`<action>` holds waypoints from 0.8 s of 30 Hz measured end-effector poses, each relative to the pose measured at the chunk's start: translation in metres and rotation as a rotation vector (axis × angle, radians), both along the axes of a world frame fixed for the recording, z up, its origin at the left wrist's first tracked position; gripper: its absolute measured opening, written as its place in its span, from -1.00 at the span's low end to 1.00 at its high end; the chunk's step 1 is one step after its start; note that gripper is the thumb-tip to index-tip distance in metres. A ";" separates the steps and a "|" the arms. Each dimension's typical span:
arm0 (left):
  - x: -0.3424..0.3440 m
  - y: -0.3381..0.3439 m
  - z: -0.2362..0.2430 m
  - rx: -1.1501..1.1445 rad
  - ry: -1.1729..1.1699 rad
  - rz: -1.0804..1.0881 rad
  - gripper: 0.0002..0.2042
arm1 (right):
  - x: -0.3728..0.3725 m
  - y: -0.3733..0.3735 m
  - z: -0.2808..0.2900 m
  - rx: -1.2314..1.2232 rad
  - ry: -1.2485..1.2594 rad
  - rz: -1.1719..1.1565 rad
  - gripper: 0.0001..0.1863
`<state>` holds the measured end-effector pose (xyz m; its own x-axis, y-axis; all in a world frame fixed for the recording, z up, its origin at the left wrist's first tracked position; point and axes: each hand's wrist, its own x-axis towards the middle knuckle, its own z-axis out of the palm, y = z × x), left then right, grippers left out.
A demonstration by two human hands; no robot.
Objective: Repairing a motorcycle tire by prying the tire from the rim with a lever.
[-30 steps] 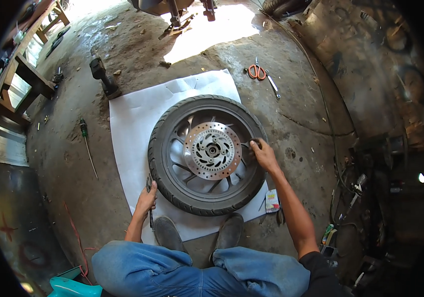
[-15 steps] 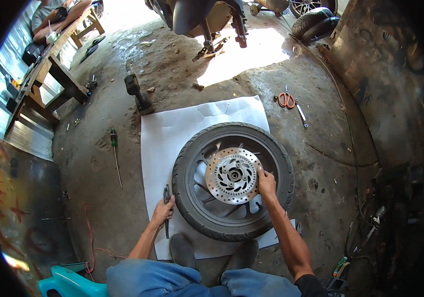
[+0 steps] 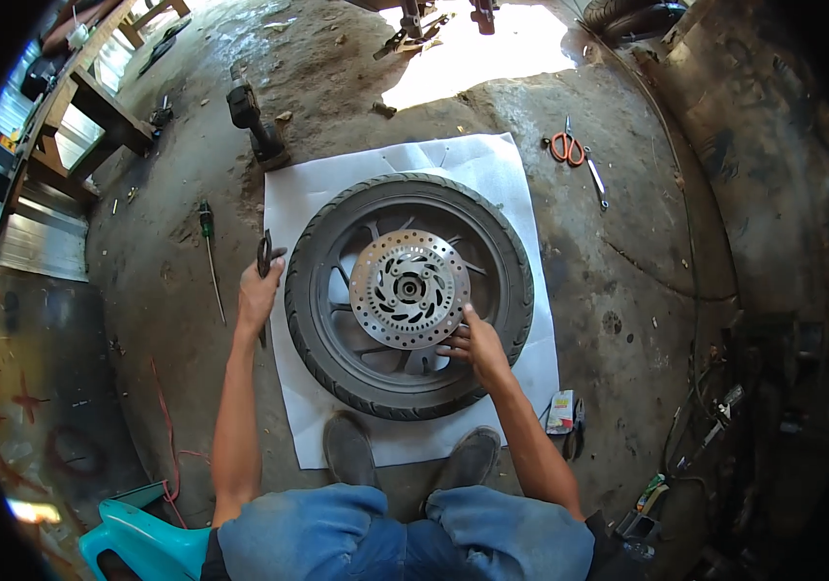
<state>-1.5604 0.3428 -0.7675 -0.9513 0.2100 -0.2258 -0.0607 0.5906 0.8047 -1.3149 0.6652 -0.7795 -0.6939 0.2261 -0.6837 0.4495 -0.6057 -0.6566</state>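
Note:
A wheel with a black tyre lies flat between my hands, its grey spoked rim facing up. At its centre is a silver perforated brake disc with a hub opening in the middle. My right hand is at the disc's lower right edge. Its thumb is up by the disc and its other fingers are stretched over the rim, so it is open. To the left of the tyre, my left hand is closed around a long dark hand tool. Its exact kind is unclear.
Beneath the wheel is a white sheet. A cordless drill and a green-handled screwdriver lie leftward; orange-handled scissors and a wrench rightward. Nearer me are a small packet and a turquoise plastic piece. A wooden bench stands far left.
The view has shifted. The wheel has moved left on the sheet. My left hand has gone forward along the tyre with the tool, and my right hand's fingers have spread off the disc's edge.

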 end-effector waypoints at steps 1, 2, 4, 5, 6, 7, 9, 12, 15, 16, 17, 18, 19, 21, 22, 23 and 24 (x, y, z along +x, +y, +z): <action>0.011 0.020 0.019 0.022 -0.095 0.019 -0.73 | 0.008 0.003 0.002 0.053 -0.029 -0.008 -0.43; 0.033 0.039 0.037 0.141 -0.226 -0.012 -0.72 | 0.022 0.002 0.003 0.109 -0.061 -0.023 -0.46; 0.087 0.059 0.075 0.330 -0.455 -0.090 -0.64 | 0.042 -0.018 0.011 0.301 0.018 -0.038 -0.55; 0.104 0.051 0.067 0.341 -0.536 -0.109 -0.62 | 0.047 -0.037 0.013 0.442 0.136 -0.002 -0.64; 0.123 0.059 0.071 0.456 -0.676 -0.187 -0.64 | 0.060 -0.046 0.016 0.625 0.124 0.190 -0.69; 0.145 0.071 0.069 0.452 -0.730 -0.159 -0.61 | 0.068 -0.058 0.025 0.567 0.202 0.259 -0.70; 0.178 0.084 0.050 0.614 -0.874 -0.288 -0.56 | 0.077 -0.075 0.025 -0.105 0.359 0.259 -0.43; 0.217 0.106 0.026 0.629 -0.805 -0.415 -0.57 | 0.101 -0.081 -0.007 -0.341 0.317 0.302 -0.06; 0.233 0.106 0.012 0.747 -1.017 -0.390 -0.54 | 0.112 -0.092 -0.006 -0.168 0.249 0.343 0.02; 0.235 0.108 0.011 0.744 -1.011 -0.389 -0.54 | 0.114 -0.095 -0.005 -0.192 0.224 0.282 -0.04; 0.240 0.114 0.010 0.643 -0.934 -0.431 -0.55 | 0.118 -0.089 -0.002 -0.187 0.223 0.276 -0.04; 0.241 0.116 0.011 0.534 -0.843 -0.465 -0.57 | 0.117 -0.084 0.001 -0.175 0.189 0.268 -0.20; 0.243 0.119 0.005 0.485 -0.651 -0.525 -0.54 | 0.116 -0.082 0.005 -0.161 0.154 0.257 -0.35; 0.242 0.119 0.004 0.471 -0.765 -0.558 -0.43 | 0.120 -0.083 0.011 0.099 0.115 0.222 -0.48; 0.242 0.123 0.005 0.487 -0.769 -0.604 -0.39 | 0.124 -0.083 0.013 0.170 0.149 0.193 -0.51; 0.243 0.123 0.008 0.544 -0.771 -0.637 -0.39 | 0.125 -0.081 0.013 0.180 0.151 0.182 -0.51; 0.245 0.123 0.002 0.549 -0.776 -0.651 -0.39 | 0.127 -0.081 0.018 0.182 0.149 0.109 -0.51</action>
